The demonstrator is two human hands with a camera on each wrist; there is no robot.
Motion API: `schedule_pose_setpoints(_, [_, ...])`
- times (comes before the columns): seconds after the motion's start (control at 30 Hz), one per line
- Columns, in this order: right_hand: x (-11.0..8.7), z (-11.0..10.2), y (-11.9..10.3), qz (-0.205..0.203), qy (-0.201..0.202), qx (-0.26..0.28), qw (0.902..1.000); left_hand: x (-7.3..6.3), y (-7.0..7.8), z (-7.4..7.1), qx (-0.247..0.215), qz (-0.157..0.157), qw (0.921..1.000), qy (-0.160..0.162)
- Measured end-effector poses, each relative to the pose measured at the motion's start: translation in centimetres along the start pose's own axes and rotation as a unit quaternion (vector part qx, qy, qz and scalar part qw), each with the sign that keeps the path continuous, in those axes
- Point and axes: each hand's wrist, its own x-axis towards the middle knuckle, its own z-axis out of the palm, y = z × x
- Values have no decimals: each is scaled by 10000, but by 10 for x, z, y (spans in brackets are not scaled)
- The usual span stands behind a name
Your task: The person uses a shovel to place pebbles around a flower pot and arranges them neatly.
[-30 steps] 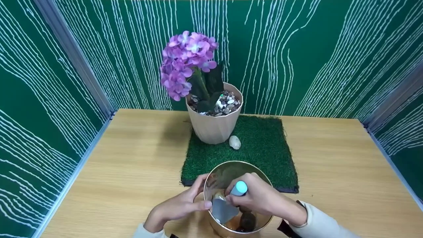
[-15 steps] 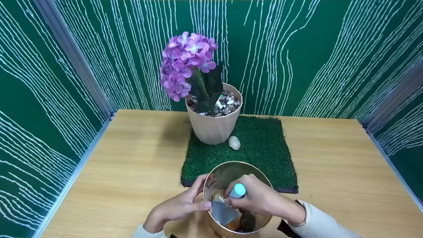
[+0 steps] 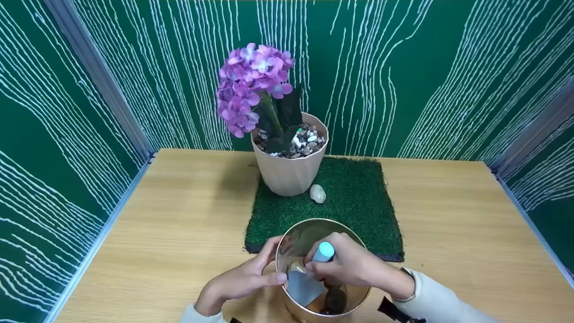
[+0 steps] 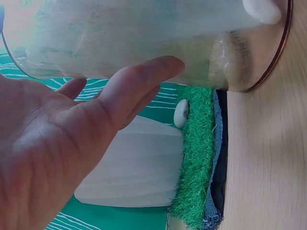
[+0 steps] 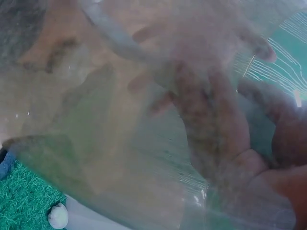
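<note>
In the head view a clear amber glass vase (image 3: 298,310) with a gold rim stands at the table's near side. My left hand (image 3: 251,276) holds its left side, thumb in front and fingers behind. My right hand (image 3: 352,264) reaches over the rim and grips the turquoise handle (image 3: 323,252) of a small trowel. Its flat grey blade (image 3: 304,287) is inside the vase, near the left wall. Dark stones (image 3: 335,301) lie on the bottom. The left wrist view shows a white stone (image 4: 262,10) through the glass. Blurred fingers fill the right wrist view.
Behind the vase a pink-beige pot (image 3: 290,175) with purple flowers (image 3: 255,85) and pebbles stands on a square of artificial grass (image 3: 358,215). A pale stone (image 3: 318,194) lies beside the pot. Green panels (image 3: 426,103) with white lines enclose the wooden table (image 3: 188,202).
The trowel handle's top has dipped slightly and come back up, with the right hand moving slightly along. The left hand and the vase have stayed in place.
</note>
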Motion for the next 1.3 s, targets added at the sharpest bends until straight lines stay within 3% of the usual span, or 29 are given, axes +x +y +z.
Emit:
schedule_pose_setpoints(0.77, [0, 1, 1, -64, -133, -145, 9998, 0, 3, 1, -33, -11, 10000, -10])
schedule_pose_setpoints(1.3, [-2, -9, -4, -10, -180, 82, 9998, 0, 1, 0, -3, -29, 10000, 35])
